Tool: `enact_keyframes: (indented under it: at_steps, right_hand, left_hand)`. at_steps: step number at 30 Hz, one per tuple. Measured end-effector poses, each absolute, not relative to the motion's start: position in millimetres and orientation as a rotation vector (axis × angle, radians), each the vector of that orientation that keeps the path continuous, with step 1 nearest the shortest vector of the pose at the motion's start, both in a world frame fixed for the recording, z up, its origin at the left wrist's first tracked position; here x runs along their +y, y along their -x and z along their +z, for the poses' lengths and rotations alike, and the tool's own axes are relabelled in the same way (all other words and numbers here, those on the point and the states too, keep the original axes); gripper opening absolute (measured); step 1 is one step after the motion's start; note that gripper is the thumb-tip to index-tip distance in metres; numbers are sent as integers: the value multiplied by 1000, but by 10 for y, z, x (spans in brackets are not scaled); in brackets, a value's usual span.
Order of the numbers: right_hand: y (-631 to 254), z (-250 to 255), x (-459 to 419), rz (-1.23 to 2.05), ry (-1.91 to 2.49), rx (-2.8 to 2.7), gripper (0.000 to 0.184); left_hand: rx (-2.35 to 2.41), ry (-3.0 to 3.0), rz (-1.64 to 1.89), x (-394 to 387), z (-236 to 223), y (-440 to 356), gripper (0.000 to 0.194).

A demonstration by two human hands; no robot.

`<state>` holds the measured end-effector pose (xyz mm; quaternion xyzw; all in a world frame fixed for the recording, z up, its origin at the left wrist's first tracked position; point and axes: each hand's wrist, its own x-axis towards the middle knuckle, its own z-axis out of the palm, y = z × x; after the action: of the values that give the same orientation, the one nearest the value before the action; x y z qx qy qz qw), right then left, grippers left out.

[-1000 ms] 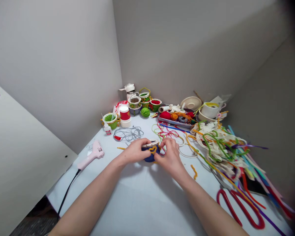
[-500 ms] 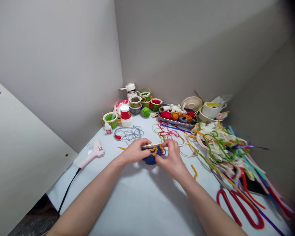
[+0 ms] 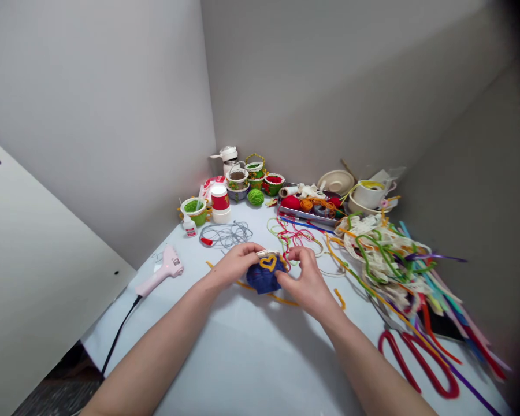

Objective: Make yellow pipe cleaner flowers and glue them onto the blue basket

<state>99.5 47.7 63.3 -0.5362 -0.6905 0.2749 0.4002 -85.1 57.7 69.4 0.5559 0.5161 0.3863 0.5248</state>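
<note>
A small blue basket (image 3: pixel 262 279) with a white trimmed rim is held just above the table, tilted so its side faces me. On that side sits a yellow heart (image 3: pixel 268 263) of fuzzy pipe cleaner. My left hand (image 3: pixel 236 263) grips the rim from the left, fingers over the edge. From the right, my right hand (image 3: pixel 305 280) pinches the basket, thumb on its side and fingers behind. Below it a yellow pipe cleaner (image 3: pixel 283 300) lies on the table, partly covered by the basket.
A pink glue gun (image 3: pixel 167 270) lies to the left, near a glue bottle (image 3: pixel 189 226). Grey cord (image 3: pixel 227 234) is tangled behind my hands. Red-handled scissors (image 3: pixel 433 370) and a heap of lace and pipe cleaners (image 3: pixel 381 254) are at right. A yarn tray (image 3: pixel 307 214) stands behind.
The blue basket has tipped, so the yellow heart and more of the blue side show. My left thumb has moved off the heart.
</note>
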Motion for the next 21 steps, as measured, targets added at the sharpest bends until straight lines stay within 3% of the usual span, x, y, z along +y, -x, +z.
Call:
enact_keyframes:
  at_steps: [8, 21]
  right_hand:
    - [-993, 620, 684, 881, 1344, -1717, 11]
    - [-1060, 638, 685, 797, 1362, -1944, 4]
  left_hand:
    - [1293, -1263, 1110, 783, 666, 763, 17]
    - [1269, -1406, 951, 674, 540, 764, 17]
